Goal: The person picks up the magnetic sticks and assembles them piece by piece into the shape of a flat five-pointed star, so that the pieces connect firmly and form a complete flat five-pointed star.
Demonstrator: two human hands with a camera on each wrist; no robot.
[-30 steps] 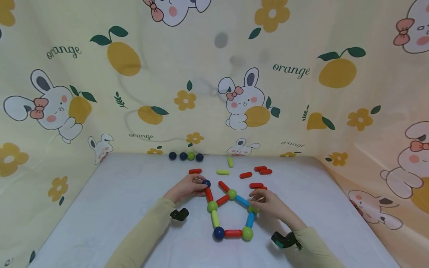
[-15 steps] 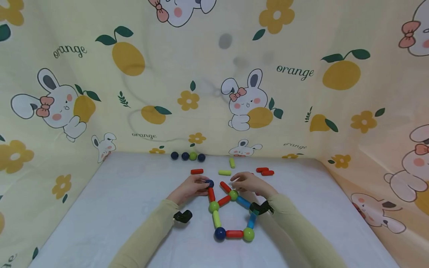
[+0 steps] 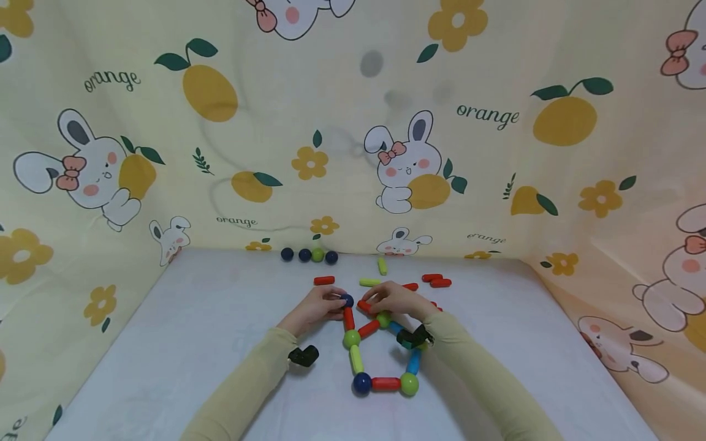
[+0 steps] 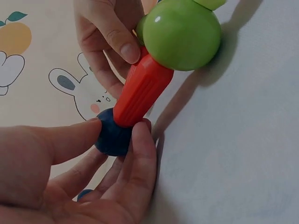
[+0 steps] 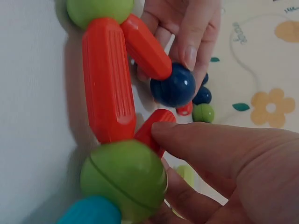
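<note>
In the head view, my left hand (image 3: pixel 313 307) pinches a dark blue ball (image 4: pixel 113 133) between thumb and fingers. A red rod (image 4: pixel 142 91) joins that ball to a green ball (image 4: pixel 181 35). My right hand (image 3: pixel 398 299) grips a second red rod (image 5: pixel 150 133), which sticks out from another green ball (image 5: pixel 124 179). Between the two green balls lies a third red rod (image 5: pixel 108 84). These parts belong to a five-sided ring, with a light green rod (image 3: pixel 356 359), a dark blue corner ball (image 3: pixel 361 383) and blue rods (image 3: pixel 413 361). My right wrist partly covers the ring's right corner.
Along the table's back edge stand dark blue balls (image 3: pixel 287 254) and a green ball (image 3: pixel 317 255). Loose red rods (image 3: pixel 440 283) and light green rods (image 3: pixel 382 266) lie behind the hands. A patterned cloth (image 3: pixel 331 135) hangs behind the white table (image 3: pixel 193 343).
My right hand has moved left from the ring's right corner to the upper red rod and now grips it. The left hand keeps its hold on the dark blue ball.
</note>
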